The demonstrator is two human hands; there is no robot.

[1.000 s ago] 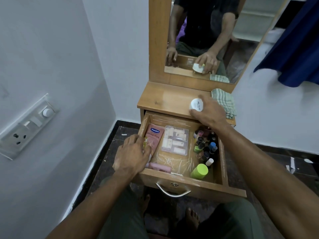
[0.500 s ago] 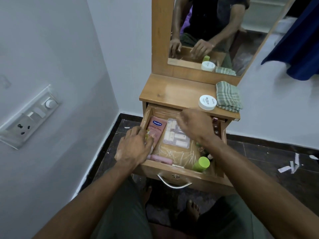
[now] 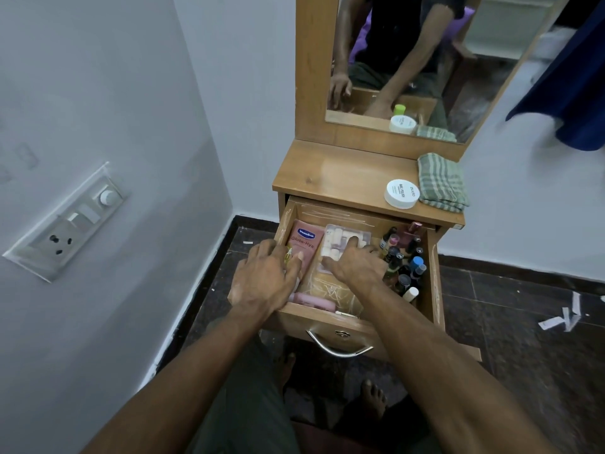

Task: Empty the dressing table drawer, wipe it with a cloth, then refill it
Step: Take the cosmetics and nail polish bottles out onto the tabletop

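Observation:
The wooden drawer (image 3: 327, 326) of the dressing table is pulled out. It holds a pink Vaseline tube (image 3: 304, 244), a clear plastic box (image 3: 343, 232) of small white pieces, loose cotton swabs (image 3: 330, 291), a pink case (image 3: 314, 301) and several small bottles (image 3: 402, 260). My right hand (image 3: 357, 263) lies over the clear box, thumb at its near left corner and fingers along its far right side. My left hand (image 3: 265, 276) curls over the drawer's left wall, thumb on the tube. A white jar (image 3: 402, 194) and a folded green checked cloth (image 3: 442, 181) sit on the tabletop (image 3: 327, 178).
A mirror (image 3: 409, 60) rises behind the tabletop. The white wall on the left carries a switchboard (image 3: 72, 217). A blue cloth (image 3: 573, 93) hangs at the upper right. Paper scraps (image 3: 563, 316) lie on the dark floor. My bare foot (image 3: 373, 398) is under the drawer.
My right hand set the white jar on the tabletop beside the cloth, then dropped into the drawer onto the clear box. My left hand stayed on the drawer's left wall.

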